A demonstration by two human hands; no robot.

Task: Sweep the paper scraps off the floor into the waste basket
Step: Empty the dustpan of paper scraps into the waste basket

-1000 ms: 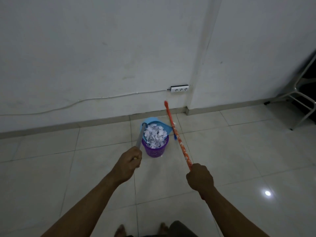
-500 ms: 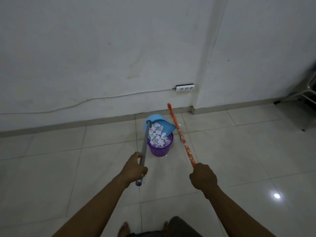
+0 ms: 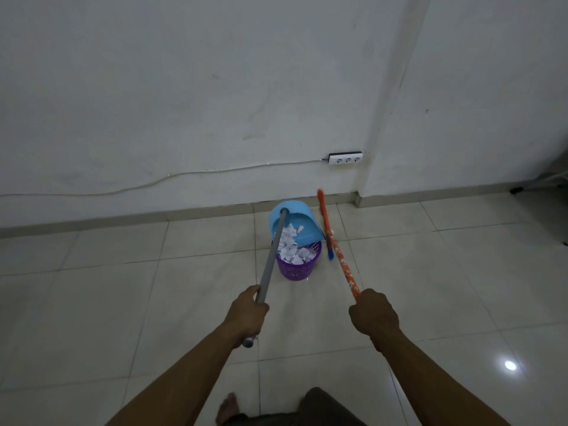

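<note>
A purple waste basket [image 3: 296, 270] stands on the tiled floor near the wall, heaped with white paper scraps [image 3: 292, 247]. A blue dustpan [image 3: 302, 222] is tipped over its far rim, with scraps sliding out of it. My left hand [image 3: 247, 313] grips the dustpan's long grey handle [image 3: 272, 256]. My right hand [image 3: 373, 312] grips the orange patterned broom handle [image 3: 341, 259], which reaches past the basket's right side toward the wall. A bit of blue bristle [image 3: 330, 255] shows beside the stick.
A white wall with a grey skirting [image 3: 123, 221] runs behind the basket. A power strip [image 3: 345, 158] with its cable hangs on the wall. Metal chair legs [image 3: 541, 182] stand at the far right. My bare feet [image 3: 227, 407] show at the bottom.
The dustpan has tipped further up over the basket as my left hand pulled its handle back and down. More scraps lie in the basket. The view shifted slightly left.
</note>
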